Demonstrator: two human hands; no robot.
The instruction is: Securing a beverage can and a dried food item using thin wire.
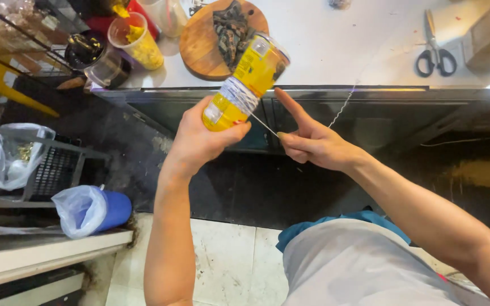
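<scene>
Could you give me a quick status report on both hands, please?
Left hand grips tilted yellow bottle. Right hand pulls white string wound round it. Nothing between them.

Bottle (245,82) in left hand (199,139), right hand (313,144) beside it; scissors (435,48) on counter (341,51) behind

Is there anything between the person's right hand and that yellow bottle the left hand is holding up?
Only a thin white string, running from the tilted yellow plastic bottle in the left hand to the right hand, which pinches it. Otherwise the gap between the hands is open air, in front of the dark counter edge.
</scene>
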